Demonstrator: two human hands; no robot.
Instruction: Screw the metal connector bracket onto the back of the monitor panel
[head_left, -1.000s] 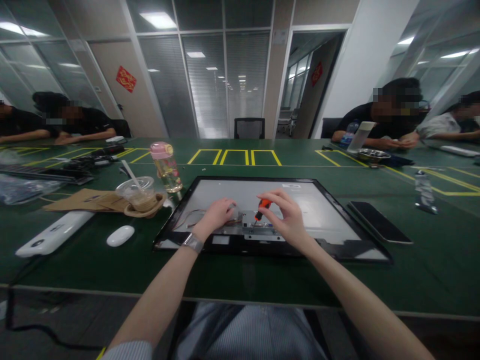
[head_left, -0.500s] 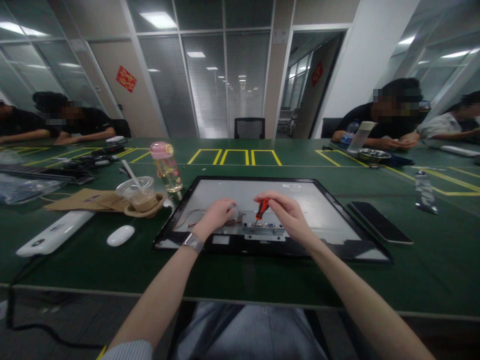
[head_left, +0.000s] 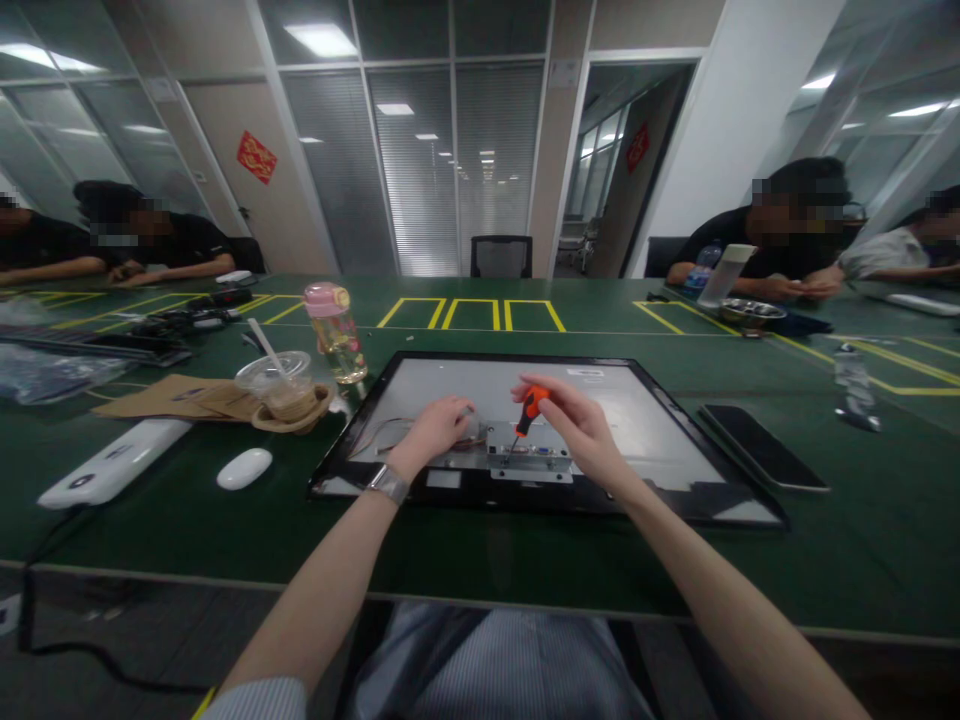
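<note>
A black-framed display panel (head_left: 420, 390) lies back side up on the green table in front of me. My right hand (head_left: 581, 415) grips a red and black screwdriver (head_left: 531, 410). The screwdriver stands tilted, its thin tip at the metal bracket (head_left: 555, 463) along the panel's near edge. Connector ports, one of them blue, show on this bracket. My left hand (head_left: 439, 428), with a watch (head_left: 388, 485) on the wrist, has its fingers bent together at the bracket's left side, beside some loose wires (head_left: 382, 430). Whatever those fingers press or hold is hidden.
Left of the panel are a white mouse (head_left: 244, 468), a long white device (head_left: 112, 465) with a black cable, a plastic cup (head_left: 276, 378) and a pink-lidded bottle (head_left: 336, 335). A black phone (head_left: 761, 447) lies at right. Several people sit across the table.
The screwdriver and my right hand have shifted very slightly, the handle turning a little in the fingers. My left hand stays at the same place on the panel.
</note>
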